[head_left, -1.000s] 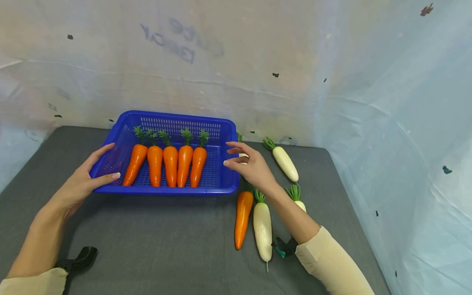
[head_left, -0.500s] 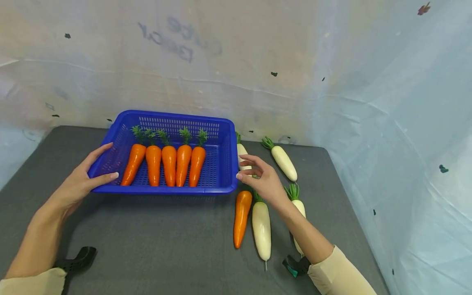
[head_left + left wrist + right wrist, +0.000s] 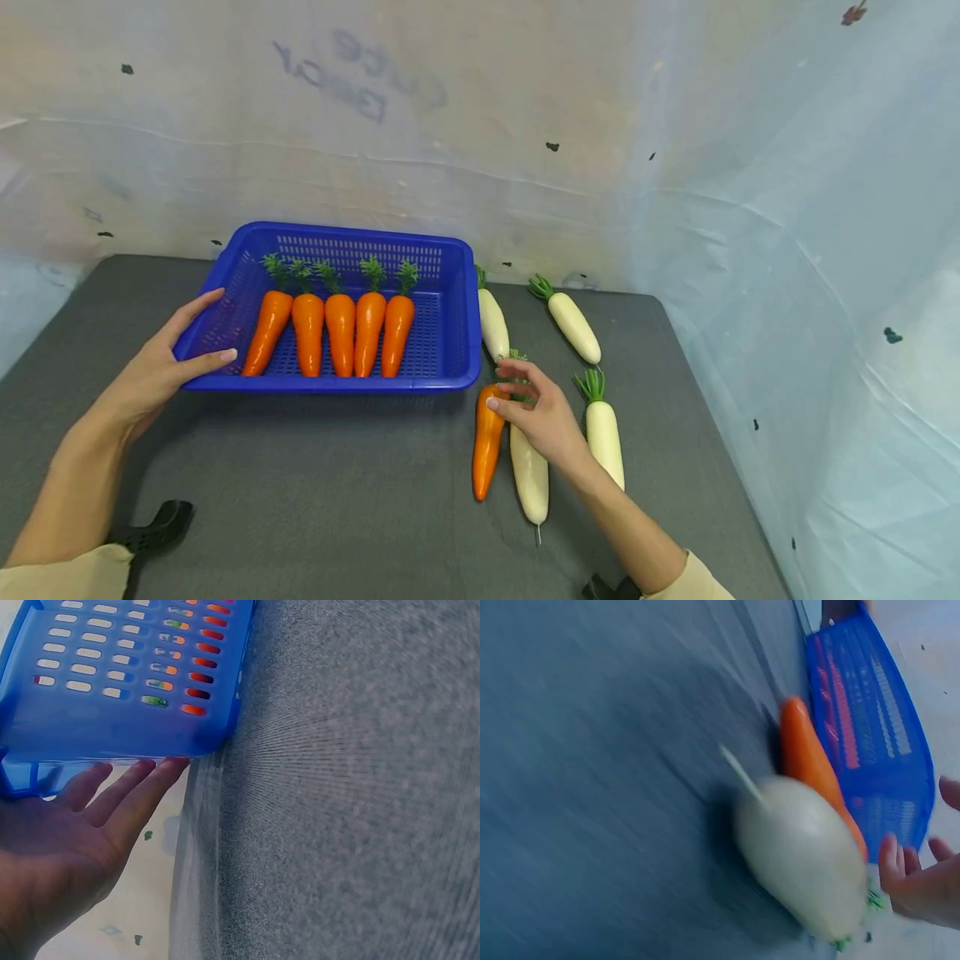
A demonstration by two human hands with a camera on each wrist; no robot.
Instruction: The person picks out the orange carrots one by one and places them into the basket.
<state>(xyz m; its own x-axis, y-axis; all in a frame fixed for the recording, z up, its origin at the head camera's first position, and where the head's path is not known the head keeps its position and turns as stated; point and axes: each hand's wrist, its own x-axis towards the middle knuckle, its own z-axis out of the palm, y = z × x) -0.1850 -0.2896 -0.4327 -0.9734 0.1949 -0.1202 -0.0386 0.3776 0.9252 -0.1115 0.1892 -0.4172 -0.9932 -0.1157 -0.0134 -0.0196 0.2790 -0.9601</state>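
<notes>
My left hand (image 3: 161, 362) grips the left end of a blue plastic basket (image 3: 360, 385), thumb over the front corner of the rim. In the left wrist view, that hand's fingers (image 3: 139, 799) lie against the basket's slotted outer wall (image 3: 112, 724). Five or so is replaced by several: several orange carrots (image 3: 340, 333) with green tops lie side by side inside. My right hand (image 3: 543, 417) hovers with loosely bent fingers at the top of a loose carrot (image 3: 486, 454) beside the basket. A white radish (image 3: 530, 479) lies right next to that carrot, its leaves partly hidden by the hand.
Another white radish (image 3: 493, 325) lies along the basket's right end. Two more, a back radish (image 3: 575, 327) and a nearer radish (image 3: 604, 437), lie further right on the grey table (image 3: 315, 500). Plastic sheeting (image 3: 525, 100) hangs behind and to the right.
My right hand has moved from the basket's right end down and toward me, to the loose carrot's top. My left hand keeps its hold on the basket.
</notes>
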